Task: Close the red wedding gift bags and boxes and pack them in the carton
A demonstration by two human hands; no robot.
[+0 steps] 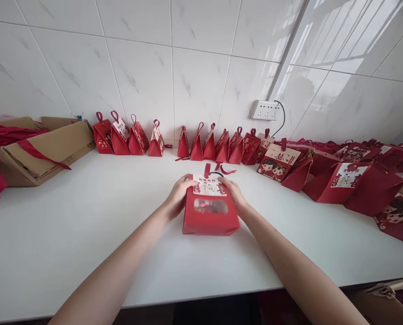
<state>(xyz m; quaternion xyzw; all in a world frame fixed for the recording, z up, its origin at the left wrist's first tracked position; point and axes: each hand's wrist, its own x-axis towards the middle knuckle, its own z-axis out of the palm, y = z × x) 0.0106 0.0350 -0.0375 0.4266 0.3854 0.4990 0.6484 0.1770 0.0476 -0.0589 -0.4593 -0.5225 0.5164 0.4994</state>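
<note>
Between my two hands is a red gift box with a clear window in its front and a white printed label near the top. My left hand grips its left side, thumb on the label's edge. On the opposite side my right hand holds it the same way, with its thumb by the label's upper right corner. A dark red ribbon loop stands up from the box's top. The box is slightly blurred, and whether its base touches the white table I cannot tell.
Several small red gift boxes line the tiled wall. More red boxes crowd the right side. At the left lies a cardboard box with dark red ribbons. A power strip hangs on the wall.
</note>
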